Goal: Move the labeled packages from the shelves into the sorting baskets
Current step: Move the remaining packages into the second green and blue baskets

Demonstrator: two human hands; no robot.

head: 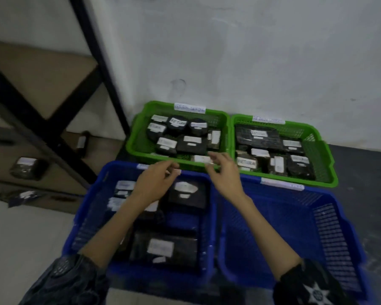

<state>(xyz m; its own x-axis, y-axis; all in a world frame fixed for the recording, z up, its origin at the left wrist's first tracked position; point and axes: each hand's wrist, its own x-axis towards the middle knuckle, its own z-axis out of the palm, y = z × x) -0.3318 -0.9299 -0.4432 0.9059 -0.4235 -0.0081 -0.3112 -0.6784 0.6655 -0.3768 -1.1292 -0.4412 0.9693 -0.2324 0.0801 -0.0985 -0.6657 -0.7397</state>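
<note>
Left hand (157, 180): centre of the frame, over the far rim of the near-left blue basket; fingers loosely curled, nothing visibly held.
Right hand (223, 170): just right of it, at the near rim of the far-left green basket; fingers relaxed and slightly spread, tips close to a white-labelled package (201, 159) at that basket's front edge. Whether they touch it cannot be told.
Blue basket, left (92, 219): lower centre; holds several dark packages with white labels, one large one (163, 249) nearest the viewer.
Blue basket, right (330, 230): lower right; no package visible in it.
Green basket, left (139, 137): centre, against the wall; well filled with dark packages, some marked "RETURN".
Green basket, right (317, 150): right of centre, touching its neighbour; also holds several labelled packages.
Basket tags: white strips on the far rims; writing too blurred to read.
Shelves (42, 119): left of the frame, black frame with brown boards; at least three labelled packages remain, one (25, 168) at mid left, one (81, 143) further back, one (24, 195) lower.
Progress (judgement): well advanced; most packages sit in three baskets, a few on the shelves are left, and the fourth basket is unused.
</note>
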